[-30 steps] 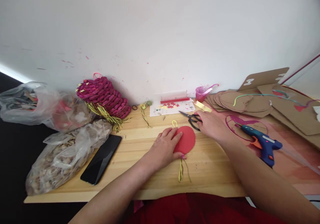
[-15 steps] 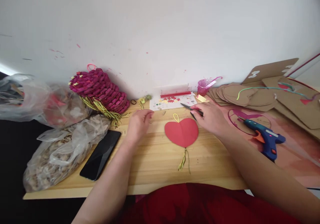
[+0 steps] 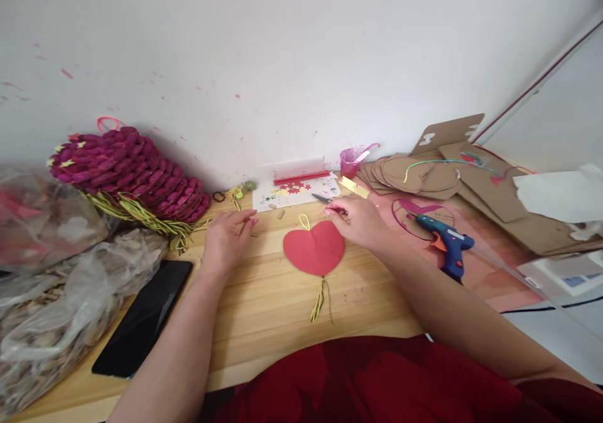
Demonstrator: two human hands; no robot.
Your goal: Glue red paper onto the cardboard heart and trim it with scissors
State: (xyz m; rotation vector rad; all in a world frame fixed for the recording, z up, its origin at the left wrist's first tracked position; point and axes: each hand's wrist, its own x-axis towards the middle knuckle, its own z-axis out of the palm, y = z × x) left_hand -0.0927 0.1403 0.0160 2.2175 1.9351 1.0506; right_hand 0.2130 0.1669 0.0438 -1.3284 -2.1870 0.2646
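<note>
A red paper heart [image 3: 314,249] lies flat on the wooden table, with a yellow loop [image 3: 304,222] at its top and a yellow-green tassel [image 3: 319,300] below. Left of it, my left hand [image 3: 228,239] is held low over the table with fingers apart, nothing in them. My right hand [image 3: 357,223] is at the heart's upper right edge, fingers pressed together. A dark scissor blade [image 3: 321,198] sticks out beyond those fingers; the handles are hidden, and whether I grip them or the paper is unclear.
Small stars [image 3: 293,188] lie on a white sheet [image 3: 263,200] by the wall. Magenta woven pieces [image 3: 136,171], plastic bags [image 3: 89,303] and a black phone [image 3: 144,316] are left. A pink cup [image 3: 351,164], cardboard shapes [image 3: 405,175] and a blue glue gun [image 3: 450,247] are right.
The camera view has turned right, so things appear further left. My right hand has come nearer the heart's edge and now covers the scissor handles. The fingers of my left hand have spread.
</note>
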